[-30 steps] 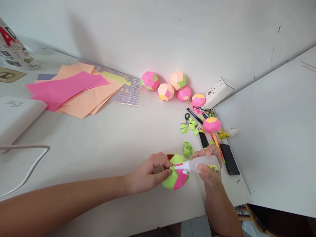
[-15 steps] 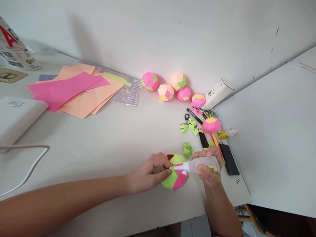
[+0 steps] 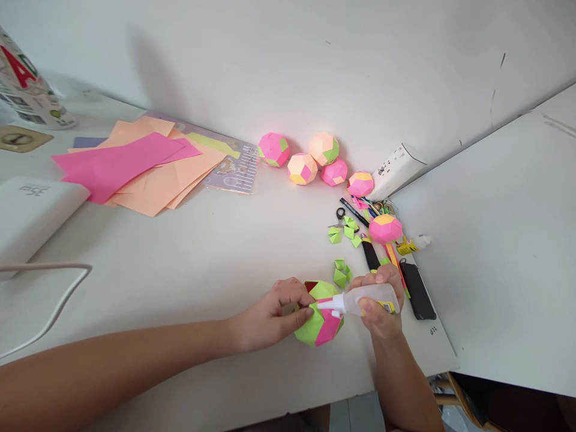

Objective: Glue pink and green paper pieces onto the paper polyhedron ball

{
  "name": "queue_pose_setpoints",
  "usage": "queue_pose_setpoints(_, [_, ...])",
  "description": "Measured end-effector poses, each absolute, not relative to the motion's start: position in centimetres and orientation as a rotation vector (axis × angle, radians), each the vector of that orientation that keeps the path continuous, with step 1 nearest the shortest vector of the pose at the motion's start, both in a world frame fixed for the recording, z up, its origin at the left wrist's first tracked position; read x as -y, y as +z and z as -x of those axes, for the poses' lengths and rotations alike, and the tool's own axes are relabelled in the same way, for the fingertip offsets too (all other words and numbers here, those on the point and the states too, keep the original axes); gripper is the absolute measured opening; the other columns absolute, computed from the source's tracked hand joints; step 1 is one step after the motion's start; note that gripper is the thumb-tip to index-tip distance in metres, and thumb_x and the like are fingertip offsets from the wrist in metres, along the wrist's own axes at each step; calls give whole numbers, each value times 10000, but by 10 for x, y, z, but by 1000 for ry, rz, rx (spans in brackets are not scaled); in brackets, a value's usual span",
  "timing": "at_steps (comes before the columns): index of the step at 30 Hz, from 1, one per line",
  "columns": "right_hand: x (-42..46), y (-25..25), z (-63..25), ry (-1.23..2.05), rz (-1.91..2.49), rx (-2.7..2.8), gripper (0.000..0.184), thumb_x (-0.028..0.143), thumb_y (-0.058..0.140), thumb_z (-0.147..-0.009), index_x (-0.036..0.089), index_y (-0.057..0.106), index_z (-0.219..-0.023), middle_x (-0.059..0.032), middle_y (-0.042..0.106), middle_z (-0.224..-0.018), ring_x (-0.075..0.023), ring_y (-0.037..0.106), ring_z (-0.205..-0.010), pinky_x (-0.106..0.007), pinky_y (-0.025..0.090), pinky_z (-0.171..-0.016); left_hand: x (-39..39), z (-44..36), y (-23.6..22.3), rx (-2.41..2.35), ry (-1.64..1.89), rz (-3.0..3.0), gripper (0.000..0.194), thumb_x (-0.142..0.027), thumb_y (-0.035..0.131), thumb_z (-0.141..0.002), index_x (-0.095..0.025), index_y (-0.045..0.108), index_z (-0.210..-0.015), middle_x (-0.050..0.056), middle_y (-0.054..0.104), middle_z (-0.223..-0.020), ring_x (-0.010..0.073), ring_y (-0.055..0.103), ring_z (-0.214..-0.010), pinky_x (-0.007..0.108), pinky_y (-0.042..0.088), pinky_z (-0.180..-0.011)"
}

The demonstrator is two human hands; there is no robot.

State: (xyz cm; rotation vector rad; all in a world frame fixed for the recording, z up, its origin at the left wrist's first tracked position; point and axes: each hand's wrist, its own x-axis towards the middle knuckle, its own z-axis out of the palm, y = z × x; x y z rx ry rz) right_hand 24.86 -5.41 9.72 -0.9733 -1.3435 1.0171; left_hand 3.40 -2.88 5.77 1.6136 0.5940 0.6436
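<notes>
A green and pink paper ball (image 3: 315, 330) rests on the table near its front edge, with a dark red opening on its upper left side. My left hand (image 3: 274, 315) grips the ball's left side, thumb and fingers closed on the paper. In my right hand (image 3: 382, 312) is a clear glue bottle (image 3: 366, 297) with a white nozzle, tipped sideways. The nozzle's tip points left and lies at the ball's top, close to my left fingertips; whether it touches the paper I cannot tell. Small folded green paper pieces (image 3: 341, 275) lie just behind the ball.
Several finished paper balls (image 3: 274, 149) stand along the wall. Scissors (image 3: 341, 213), a black marker (image 3: 353, 211), a cutter (image 3: 370, 252), a second glue bottle (image 3: 411, 243) and a black phone (image 3: 418, 291) are at right. Pink and peach paper sheets (image 3: 130, 162) and a white power bank (image 3: 36, 216) lie left.
Almost nothing differs. Both hands, the glue bottle and the paper ball keep their places; the camera view has shifted very slightly.
</notes>
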Motion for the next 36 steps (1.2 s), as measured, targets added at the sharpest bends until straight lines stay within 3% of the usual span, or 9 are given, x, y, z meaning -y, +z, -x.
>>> queue_pose_setpoints(31, [53, 96, -253, 1067, 862, 1383, 287, 247, 706, -758, 321, 489, -932, 71, 435, -619, -107, 436, -495, -208, 367, -422, 29, -34, 56, -591, 656, -1577, 334, -433, 472, -915, -169, 665, -847, 58, 585, -866, 198, 521, -879, 340, 417, -853])
queue_pose_setpoints(36, [48, 94, -254, 1089, 902, 1305, 299, 297, 748, -719, 298, 480, -853, 79, 383, -583, -108, 417, -486, -228, 377, -447, 29, -35, 54, -582, 672, -1519, 343, -466, 484, -909, -169, 638, -833, 54, 576, -877, 199, 522, -884, 335, 421, -839])
